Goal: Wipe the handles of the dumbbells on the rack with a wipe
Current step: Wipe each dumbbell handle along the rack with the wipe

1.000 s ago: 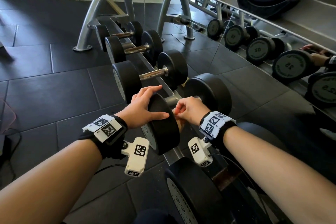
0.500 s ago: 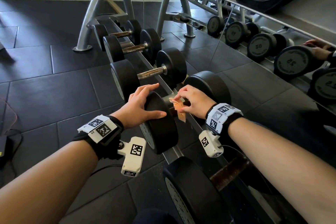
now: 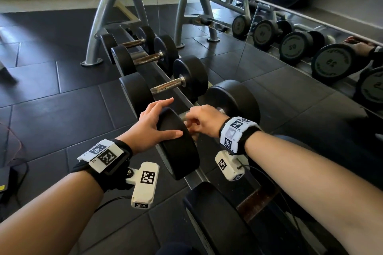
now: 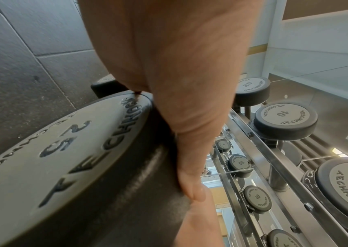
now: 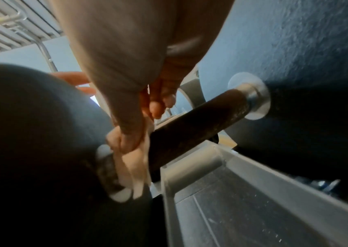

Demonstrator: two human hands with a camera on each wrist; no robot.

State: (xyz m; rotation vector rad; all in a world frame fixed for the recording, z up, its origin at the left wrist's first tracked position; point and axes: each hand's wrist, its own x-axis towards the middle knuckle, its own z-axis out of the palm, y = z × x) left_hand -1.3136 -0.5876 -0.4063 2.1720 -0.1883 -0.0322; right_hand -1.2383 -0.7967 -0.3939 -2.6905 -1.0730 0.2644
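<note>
Your right hand (image 3: 204,121) has its grip curled around a pale wipe (image 5: 130,160), thumb and fingers pinching it against the near end of the dark handle (image 5: 198,130), right beside the silver collar. Your left hand (image 3: 152,124) lies flat with straight fingers over the rim of the near head (image 3: 178,143) of the same dumbbell; in the left wrist view the thumb presses along its edge, and the face reads 25 (image 4: 67,137). The far head (image 3: 234,99) sits just past your right knuckles, so the handle is boxed in by the two heads. Beneath it runs the grey rack rail (image 5: 253,175), with a bracket touching the handle from below.

Further along the rack (image 3: 116,12) three smaller dumbbells (image 3: 165,87) lie with rusty handles bare and apart from each other. Another large head (image 3: 213,225) sits close to your forearms. To the right a mirror (image 3: 290,27) lines the wall just behind the rack. To the left the dark tiled floor (image 3: 51,97) lies open, with a cable (image 3: 12,143) at the edge.
</note>
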